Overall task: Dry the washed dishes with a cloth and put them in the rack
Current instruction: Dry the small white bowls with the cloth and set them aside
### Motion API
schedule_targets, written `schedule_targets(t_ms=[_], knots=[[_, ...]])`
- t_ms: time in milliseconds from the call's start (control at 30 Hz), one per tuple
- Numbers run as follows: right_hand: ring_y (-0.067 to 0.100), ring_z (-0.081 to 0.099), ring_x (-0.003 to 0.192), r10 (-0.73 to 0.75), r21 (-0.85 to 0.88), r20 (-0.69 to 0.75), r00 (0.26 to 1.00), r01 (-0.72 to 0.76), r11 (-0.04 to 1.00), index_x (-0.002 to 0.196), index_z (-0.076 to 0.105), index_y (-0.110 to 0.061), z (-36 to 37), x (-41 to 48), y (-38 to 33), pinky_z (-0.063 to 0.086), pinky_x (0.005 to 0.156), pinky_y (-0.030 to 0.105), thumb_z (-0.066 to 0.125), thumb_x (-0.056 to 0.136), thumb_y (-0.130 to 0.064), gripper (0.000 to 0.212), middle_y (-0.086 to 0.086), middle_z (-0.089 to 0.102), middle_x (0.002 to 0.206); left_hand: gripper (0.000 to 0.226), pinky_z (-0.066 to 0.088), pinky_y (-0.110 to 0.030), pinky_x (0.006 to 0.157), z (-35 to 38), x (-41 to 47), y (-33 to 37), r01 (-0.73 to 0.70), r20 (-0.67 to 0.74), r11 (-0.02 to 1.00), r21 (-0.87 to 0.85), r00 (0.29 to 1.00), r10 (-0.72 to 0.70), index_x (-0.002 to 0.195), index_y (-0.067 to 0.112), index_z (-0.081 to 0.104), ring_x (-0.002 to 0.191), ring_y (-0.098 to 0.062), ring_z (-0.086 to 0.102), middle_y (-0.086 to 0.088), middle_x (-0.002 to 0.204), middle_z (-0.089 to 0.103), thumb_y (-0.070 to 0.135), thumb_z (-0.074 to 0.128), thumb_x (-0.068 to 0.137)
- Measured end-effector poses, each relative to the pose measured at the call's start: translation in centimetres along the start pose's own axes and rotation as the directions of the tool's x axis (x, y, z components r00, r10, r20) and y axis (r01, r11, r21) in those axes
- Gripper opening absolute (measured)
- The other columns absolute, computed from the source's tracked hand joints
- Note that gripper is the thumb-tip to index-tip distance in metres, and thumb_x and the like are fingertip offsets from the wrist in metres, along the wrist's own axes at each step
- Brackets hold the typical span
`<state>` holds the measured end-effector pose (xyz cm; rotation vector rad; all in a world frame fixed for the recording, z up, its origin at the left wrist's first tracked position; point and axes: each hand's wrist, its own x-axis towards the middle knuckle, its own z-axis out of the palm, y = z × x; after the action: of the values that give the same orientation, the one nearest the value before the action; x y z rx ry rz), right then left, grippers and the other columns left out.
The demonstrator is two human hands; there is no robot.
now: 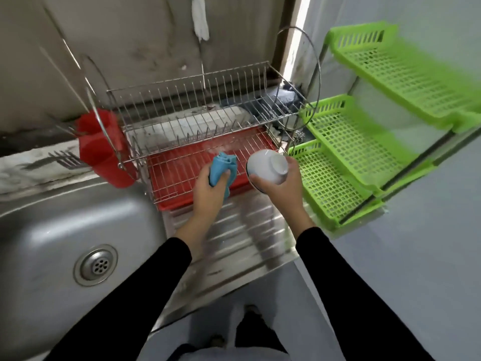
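On my feed, the person wears a black long-sleeved top. The left sleeve (130, 295) and right sleeve (351, 290) are plain, close-fitting, and end on the forearm, short of the wrist. The left hand (208, 194) and right hand (281, 188) are bare. Low down I see pale grey trousers (229, 355) and a dark shape (251, 332) at the feet, too blurred to identify.

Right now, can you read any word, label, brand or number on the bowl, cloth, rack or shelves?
None. No text shows on the white bowl, blue cloth, wire rack, red cutlery holder or green shelves; motion blur could hide small marks.
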<state>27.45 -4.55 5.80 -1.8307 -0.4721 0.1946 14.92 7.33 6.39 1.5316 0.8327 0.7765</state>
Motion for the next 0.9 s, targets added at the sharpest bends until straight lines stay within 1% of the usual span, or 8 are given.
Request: schedule_targets(t_ms=[100,267,333,433,667,767,833,900], knots=[[0.022,0.053,0.115,-0.058,-0.074,0.102,0.993,0.066,0.995,0.135,0.047,-0.019,0.7,4.0,-0.5,0.048,0.097,0.037,0.094,0.059,-0.043,0.093,0.002,0.050,0.126,0.026,0.045,-0.008,0.066,0.9,1.0,0.2,0.039,-0.076,0.999,0.011,0.996,-0.038,0.120,0.018,0.058,0.085,0.002,0.056,0.012,0.099,0.061,0.023,0.063,0.094],[0.028,0.042,0.125,-0.094,-0.224,0.217,0.972,0.143,0.964,0.144,0.039,-0.012,1.9,9.4,-0.7,0.040,0.104,0.040,0.094,0.063,-0.037,0.101,0.015,0.044,0.137,0.024,0.044,-0.013,0.067,2.4,2.2,0.2,0.078,-0.140,0.997,0.008,0.987,-0.077,0.117,0.015,0.058,0.086,-0.004,0.057,0.010,0.097,0.061,0.021,0.064,0.094],[0.034,0.041,0.128,-0.090,-0.297,0.284,0.955,0.177,0.938,0.144,0.038,-0.010,2.5,11.1,-0.5,0.042,0.106,0.044,0.093,0.064,-0.039,0.101,0.019,0.039,0.139,0.027,0.045,-0.016,0.069,2.8,2.6,0.2,0.097,-0.159,0.995,0.001,0.983,-0.096,0.119,0.013,0.059,0.086,-0.005,0.057,0.007,0.099,0.061,0.021,0.064,0.094],[0.034,0.044,0.125,-0.039,-0.385,0.347,0.937,0.181,0.905,0.144,0.036,-0.006,3.3,12.8,0.1,0.044,0.104,0.038,0.093,0.064,-0.042,0.104,0.019,0.036,0.138,0.031,0.045,-0.014,0.068,3.1,3.0,0.0,0.107,-0.188,0.994,0.005,0.977,-0.104,0.121,0.010,0.059,0.088,-0.007,0.059,0.002,0.103,0.063,0.021,0.066,0.093],[0.037,0.043,0.131,-0.057,-0.512,0.407,0.912,0.278,0.813,0.147,0.031,-0.003,3.7,13.2,1.0,0.040,0.108,0.046,0.090,0.070,-0.041,0.105,0.019,0.041,0.141,0.030,0.050,-0.026,0.077,3.1,3.0,-0.4,0.125,-0.238,0.992,-0.023,0.963,-0.127,0.120,0.009,0.060,0.095,-0.016,0.061,0.000,0.104,0.065,0.021,0.066,0.092],[0.038,0.032,0.141,-0.068,-0.545,0.417,0.906,0.309,0.779,0.153,0.023,-0.001,3.6,12.8,1.0,0.032,0.115,0.048,0.082,0.076,-0.048,0.107,0.023,0.033,0.152,0.027,0.050,-0.024,0.078,3.0,2.5,-0.1,0.118,-0.255,0.993,-0.027,0.959,-0.121,0.118,0.013,0.059,0.092,-0.010,0.061,0.004,0.102,0.064,0.022,0.065,0.093],[0.040,0.024,0.146,-0.093,-0.549,0.406,0.909,0.324,0.770,0.154,0.021,0.000,3.5,12.1,0.8,0.028,0.118,0.053,0.073,0.085,-0.049,0.099,0.024,0.024,0.158,0.021,0.051,-0.023,0.076,2.8,2.0,-0.1,0.105,-0.274,0.993,-0.044,0.955,-0.113,0.113,0.017,0.060,0.089,-0.009,0.061,0.006,0.098,0.064,0.021,0.065,0.093],[0.042,0.024,0.146,-0.153,-0.510,0.400,0.904,0.358,0.782,0.152,0.026,0.002,3.4,10.8,0.8,0.029,0.118,0.055,0.066,0.091,-0.044,0.086,0.025,0.026,0.157,0.020,0.052,-0.024,0.075,2.6,1.2,0.1,0.090,-0.287,0.995,-0.045,0.953,-0.099,0.112,0.017,0.060,0.087,-0.009,0.062,0.004,0.097,0.065,0.021,0.065,0.093]])
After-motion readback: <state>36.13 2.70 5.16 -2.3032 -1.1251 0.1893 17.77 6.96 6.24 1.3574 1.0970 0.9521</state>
